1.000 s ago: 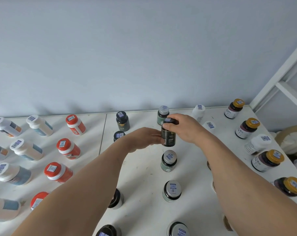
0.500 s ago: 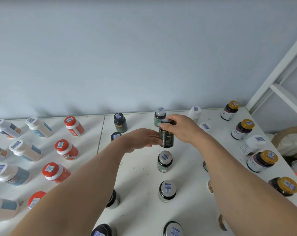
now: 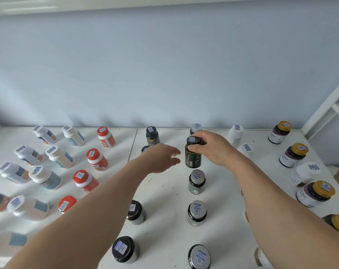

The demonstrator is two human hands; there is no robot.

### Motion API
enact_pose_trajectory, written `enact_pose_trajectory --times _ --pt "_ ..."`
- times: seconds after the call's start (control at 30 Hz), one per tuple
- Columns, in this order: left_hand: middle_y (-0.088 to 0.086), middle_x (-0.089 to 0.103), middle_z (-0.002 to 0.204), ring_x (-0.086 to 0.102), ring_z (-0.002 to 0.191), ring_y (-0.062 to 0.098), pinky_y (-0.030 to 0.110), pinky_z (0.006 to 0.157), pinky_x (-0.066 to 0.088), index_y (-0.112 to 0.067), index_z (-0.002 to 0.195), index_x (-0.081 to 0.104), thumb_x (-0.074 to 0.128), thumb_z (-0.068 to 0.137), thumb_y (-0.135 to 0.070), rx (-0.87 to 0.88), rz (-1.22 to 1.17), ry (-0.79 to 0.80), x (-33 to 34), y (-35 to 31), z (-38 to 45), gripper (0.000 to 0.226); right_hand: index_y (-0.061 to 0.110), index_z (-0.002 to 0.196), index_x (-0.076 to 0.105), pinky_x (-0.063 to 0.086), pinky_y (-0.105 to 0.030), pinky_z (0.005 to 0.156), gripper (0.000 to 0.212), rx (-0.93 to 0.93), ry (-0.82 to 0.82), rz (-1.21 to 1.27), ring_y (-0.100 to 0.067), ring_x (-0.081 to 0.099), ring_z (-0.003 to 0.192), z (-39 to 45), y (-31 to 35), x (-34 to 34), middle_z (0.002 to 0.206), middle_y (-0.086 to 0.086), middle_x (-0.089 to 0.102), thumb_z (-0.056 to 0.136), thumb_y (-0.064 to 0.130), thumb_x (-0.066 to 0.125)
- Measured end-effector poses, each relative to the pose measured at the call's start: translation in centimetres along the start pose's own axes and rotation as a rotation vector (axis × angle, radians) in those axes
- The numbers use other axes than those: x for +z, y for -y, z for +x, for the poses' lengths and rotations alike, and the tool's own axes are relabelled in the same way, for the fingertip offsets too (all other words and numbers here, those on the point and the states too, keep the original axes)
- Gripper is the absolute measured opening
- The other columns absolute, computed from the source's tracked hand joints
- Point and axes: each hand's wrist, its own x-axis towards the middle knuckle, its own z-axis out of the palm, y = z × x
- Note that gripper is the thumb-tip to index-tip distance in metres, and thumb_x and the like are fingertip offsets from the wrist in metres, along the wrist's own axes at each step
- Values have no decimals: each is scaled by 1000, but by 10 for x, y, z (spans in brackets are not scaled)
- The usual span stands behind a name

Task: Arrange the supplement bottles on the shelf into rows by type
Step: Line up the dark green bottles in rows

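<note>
My right hand (image 3: 213,148) grips a black-capped dark bottle (image 3: 192,158) by its cap, near the back of the white shelf (image 3: 164,191). Whether the bottle touches the shelf I cannot tell. My left hand (image 3: 160,159) hovers just left of it with relaxed fingers, apart from the bottle. Behind stands a silver-capped bottle (image 3: 196,128); in front runs a line of silver-capped green bottles (image 3: 197,181). A black-capped bottle (image 3: 152,135) stands at the back, another (image 3: 144,148) is partly hidden by my left hand.
Left of the hands are lines of white bottles (image 3: 59,156) and red-capped bottles (image 3: 97,159). Right side holds white bottles (image 3: 236,134) and gold-capped dark bottles (image 3: 292,154). Black-lidded jars (image 3: 124,249) stand near the front. A white frame post (image 3: 327,105) rises at the right.
My left hand has let go of the dark bottle and drawn slightly left. My right hand still holds it by the cap, in about the same place.
</note>
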Motion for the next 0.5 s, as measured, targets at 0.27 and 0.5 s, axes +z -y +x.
enact_pose_trajectory --times 0.27,0.5 --pt "-10 60 122 55 116 19 33 85 47 -30 125 57 40 99 -42 78 281 -130 5 33 -36 33 34 104 63 43 -23 75 25 -77 47 7 -8 59 89 -3 23 31 91 16 64 81 39 71" --pt "-7 65 110 61 97 21 35 79 49 -25 113 64 40 98 -36 184 276 -286 10 77 -62 30 42 112 61 48 -34 95 36 -29 30 60 -7 63 101 -8 37 77 105 16 68 78 36 74"
